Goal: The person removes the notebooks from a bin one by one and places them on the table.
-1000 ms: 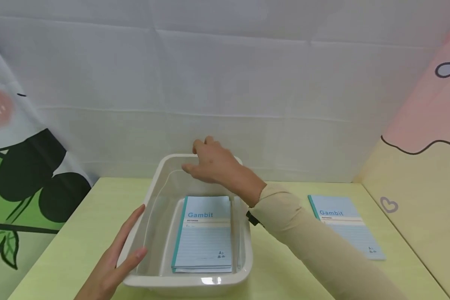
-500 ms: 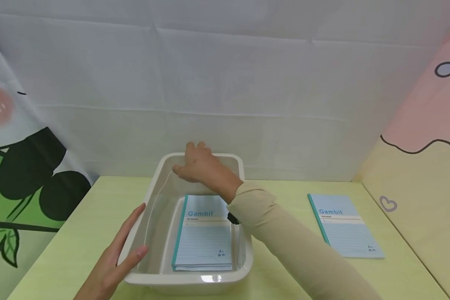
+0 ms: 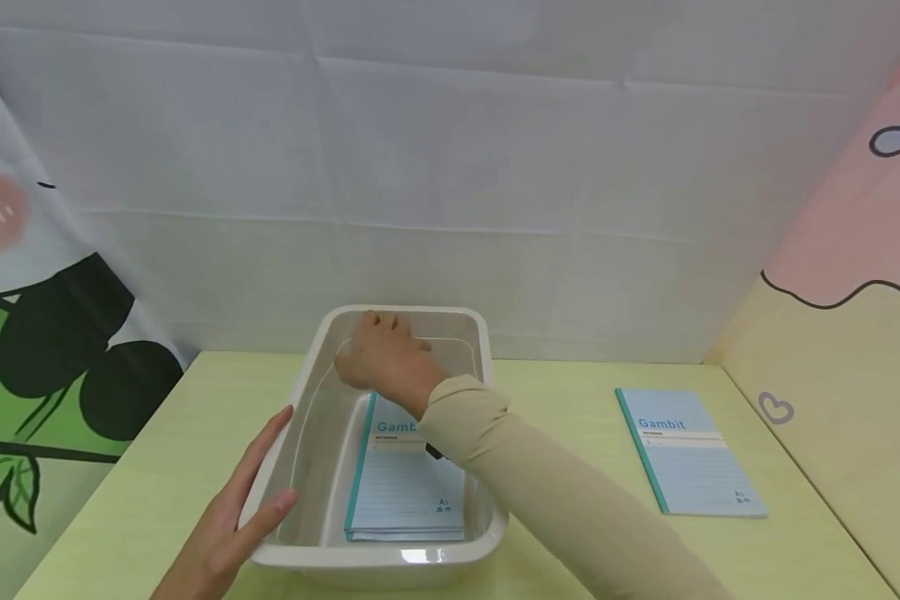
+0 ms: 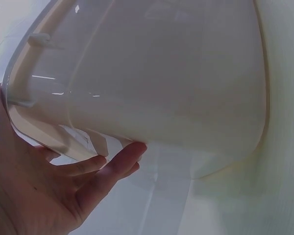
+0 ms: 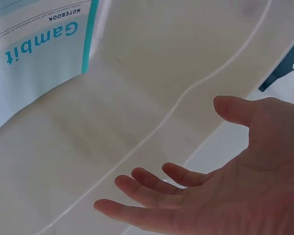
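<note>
Off-white and glossy, a bin stands on the pale yellow-green counter, its lower front hard to make out below the shiny near rim. Inside, on its floor, lies a stack of notebooks, light blue with teal spines; more than one edge shows at the near end, but how many lie there cannot be told. Their upper right part is hidden under the right sleeve, so only "Gamb" of the title reads from the head; the right wrist view shows "Gambit" whole and upside down, though that cover is cut off by the frame.

The left hand grips the bin's left rim, thumb over the edge and fingers against the outer wall; some of its fingers are hidden from the head, and its wrist is cut off below. The right hand is released, fingers loosely bent and thumb apart, over the far end of the bin beyond the notebooks. Whether its fingertips touch the wall cannot be told. A small dark object at that wrist is mostly covered by the cuff.

To the right, well apart from the bin, a single notebook lies flat on the counter, fully in sight, its smallest print illegible.
</note>
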The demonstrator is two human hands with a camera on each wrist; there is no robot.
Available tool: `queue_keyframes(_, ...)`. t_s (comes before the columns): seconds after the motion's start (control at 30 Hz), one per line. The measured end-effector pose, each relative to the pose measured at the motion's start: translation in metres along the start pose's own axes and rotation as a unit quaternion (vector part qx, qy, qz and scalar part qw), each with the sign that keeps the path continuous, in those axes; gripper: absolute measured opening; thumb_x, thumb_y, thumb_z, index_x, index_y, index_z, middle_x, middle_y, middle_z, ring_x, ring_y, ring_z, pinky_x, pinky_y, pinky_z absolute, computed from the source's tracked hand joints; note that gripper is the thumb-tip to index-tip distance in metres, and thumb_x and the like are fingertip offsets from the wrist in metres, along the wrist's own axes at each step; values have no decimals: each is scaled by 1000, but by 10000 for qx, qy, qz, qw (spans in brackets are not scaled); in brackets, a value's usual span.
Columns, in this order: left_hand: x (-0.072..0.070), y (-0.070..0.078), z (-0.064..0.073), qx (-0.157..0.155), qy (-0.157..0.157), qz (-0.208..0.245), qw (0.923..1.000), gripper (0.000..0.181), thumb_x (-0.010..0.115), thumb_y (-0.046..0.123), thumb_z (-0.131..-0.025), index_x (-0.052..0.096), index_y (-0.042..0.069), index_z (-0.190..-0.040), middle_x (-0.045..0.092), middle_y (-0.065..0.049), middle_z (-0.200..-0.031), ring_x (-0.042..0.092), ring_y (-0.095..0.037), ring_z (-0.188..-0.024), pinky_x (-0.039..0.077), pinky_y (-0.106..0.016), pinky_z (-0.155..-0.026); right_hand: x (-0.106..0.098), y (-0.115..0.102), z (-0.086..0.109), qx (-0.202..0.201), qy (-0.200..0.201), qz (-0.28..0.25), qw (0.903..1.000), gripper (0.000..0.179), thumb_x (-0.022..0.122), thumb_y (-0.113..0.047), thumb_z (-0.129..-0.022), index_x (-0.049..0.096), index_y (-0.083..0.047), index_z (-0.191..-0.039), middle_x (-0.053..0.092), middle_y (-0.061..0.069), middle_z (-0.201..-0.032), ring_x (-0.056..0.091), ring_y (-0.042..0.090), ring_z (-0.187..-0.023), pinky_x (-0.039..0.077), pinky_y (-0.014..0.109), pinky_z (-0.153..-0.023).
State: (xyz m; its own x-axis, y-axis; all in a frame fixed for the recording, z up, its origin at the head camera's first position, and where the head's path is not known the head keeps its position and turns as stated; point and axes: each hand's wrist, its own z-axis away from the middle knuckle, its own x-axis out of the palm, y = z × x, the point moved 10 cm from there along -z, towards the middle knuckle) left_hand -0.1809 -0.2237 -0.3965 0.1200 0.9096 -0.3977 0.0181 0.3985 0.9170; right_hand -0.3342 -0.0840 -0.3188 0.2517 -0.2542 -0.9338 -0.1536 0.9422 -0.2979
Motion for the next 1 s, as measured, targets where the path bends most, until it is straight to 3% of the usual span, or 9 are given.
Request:
queue_keyframes(0.23, 2, 3, -2, 14, 68, -225, 9997, 70, 49, 38, -106, 10, 55, -162, 24, -6, -169, 51, -35, -130, 63, -40, -81, 20, 5, -5, 448, -245, 267, 9983, 70, 40, -45, -107, 16, -16, -165, 31, 12, -166, 35, 34, -152, 33, 66, -121)
queue_keyframes(0.53, -3, -5, -1, 153, 57, -427, 9990, 70, 47, 33, -108, 8, 53, -163, 25, 2, -166, 51, -1, -120, 58, -29, -79, 39, 17, -4, 937, -531, 148, 9941, 81, 52, -52, -103, 15, -21, -167, 30, 10, -169, 38, 32, -152, 40, 65, -116)
queue_keyframes(0.7, -4, -4, -1, 267, 55, -296, 9992, 70, 47, 30, -108, 9, 51, -164, 28, 5, -160, 52, -1, -117, 59, -31, -77, 42, 29, 0, 1158, -439, -33, 9923, 83, 61, -53, -99, 21, -20, -165, 37, 12, -163, 44, 34, -147, 42, 65, -113)
queue_keyframes(0.87, -1, -8, -3, 96, -13, -88, 9999, 69, 46, 32, -109, 9, 52, -163, 26, 1, -161, 55, -5, -116, 62, -36, -75, 52, 33, -4, 1085, 110, 875, 9902, 82, 71, -59, -91, 37, -17, -152, 51, 13, -145, 55, 39, -136, 47, 67, -106)
queue_keyframes(1.0, -2, -12, -2, 26, -5, -182, 9998, 69, 46, 32, -109, 8, 52, -163, 25, 1, -162, 53, -1, -116, 61, -34, -75, 72, 31, -15, 1055, 308, 1755, 9783, 84, 72, -64, -85, 39, -20, -149, 54, 11, -139, 61, 38, -128, 52, 66, -100)
